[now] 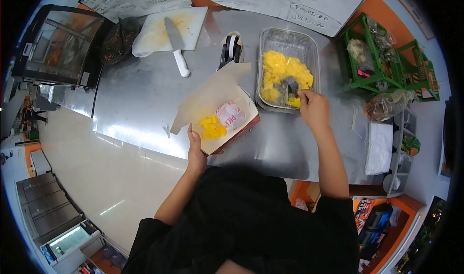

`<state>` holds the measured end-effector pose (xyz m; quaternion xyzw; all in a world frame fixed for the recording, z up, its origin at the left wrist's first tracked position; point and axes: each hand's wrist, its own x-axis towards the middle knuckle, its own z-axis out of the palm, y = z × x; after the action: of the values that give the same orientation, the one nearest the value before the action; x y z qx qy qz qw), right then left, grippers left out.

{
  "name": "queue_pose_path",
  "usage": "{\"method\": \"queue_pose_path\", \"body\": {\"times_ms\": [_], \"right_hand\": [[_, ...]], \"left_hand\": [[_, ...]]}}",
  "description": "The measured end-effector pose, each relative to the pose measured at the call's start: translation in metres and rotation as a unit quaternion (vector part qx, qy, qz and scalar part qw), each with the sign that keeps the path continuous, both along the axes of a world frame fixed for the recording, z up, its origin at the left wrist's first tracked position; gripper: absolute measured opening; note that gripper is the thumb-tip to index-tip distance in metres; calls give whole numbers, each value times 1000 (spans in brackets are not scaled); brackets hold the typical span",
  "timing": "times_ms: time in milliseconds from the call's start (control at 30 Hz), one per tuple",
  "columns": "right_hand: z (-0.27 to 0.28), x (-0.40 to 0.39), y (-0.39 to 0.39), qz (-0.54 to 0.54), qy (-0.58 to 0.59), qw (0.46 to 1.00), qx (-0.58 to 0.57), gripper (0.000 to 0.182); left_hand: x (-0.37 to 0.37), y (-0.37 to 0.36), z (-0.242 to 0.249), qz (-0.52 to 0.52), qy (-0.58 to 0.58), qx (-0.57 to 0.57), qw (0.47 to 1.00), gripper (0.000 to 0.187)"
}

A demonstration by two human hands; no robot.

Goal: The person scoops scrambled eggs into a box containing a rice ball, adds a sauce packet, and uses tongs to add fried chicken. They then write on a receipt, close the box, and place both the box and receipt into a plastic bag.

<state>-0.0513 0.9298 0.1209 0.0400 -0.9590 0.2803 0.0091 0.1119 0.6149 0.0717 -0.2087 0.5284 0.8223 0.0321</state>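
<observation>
My left hand (195,150) grips an open paper food box (250,107) by its near left corner, with the lid folded up. Inside lie a small heap of yellow scrambled-egg-like food (212,128) and a round wrapped packet marked RICE (231,116). My right hand (315,109) is closed around the handle of a spoon (291,83), at the near right of a clear plastic tray (290,36). The spoon's head sits among more yellow pieces (280,67) in that tray. Most of the handle is hidden by my fingers.
Behind the box stands a tape dispenser (232,47). Further left are a white-handled knife (180,61), a cutting board (195,32), a dark bowl (116,44) and a glass-fronted display case (55,44). Green baskets (369,83) and white packaging (379,148) are at right.
</observation>
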Motion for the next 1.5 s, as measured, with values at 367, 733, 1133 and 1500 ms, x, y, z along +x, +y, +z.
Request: {"method": "queue_pose_path", "body": {"times_ms": [367,733,1133,1500], "right_hand": [[-22,-27,16,72,-220,947,-224,21],[-28,-24,25,-142,-226,859,-436,16],[-63,20,37,-130,50,957,-253,32],[-75,24,37,-201,-31,900,-385,21]], "left_hand": [[-2,6,7,26,-14,-38,999,66],[5,2,-31,52,-55,-27,997,77],[-9,0,-20,24,-20,-19,999,76],[0,-10,-26,31,-18,7,999,82]]}}
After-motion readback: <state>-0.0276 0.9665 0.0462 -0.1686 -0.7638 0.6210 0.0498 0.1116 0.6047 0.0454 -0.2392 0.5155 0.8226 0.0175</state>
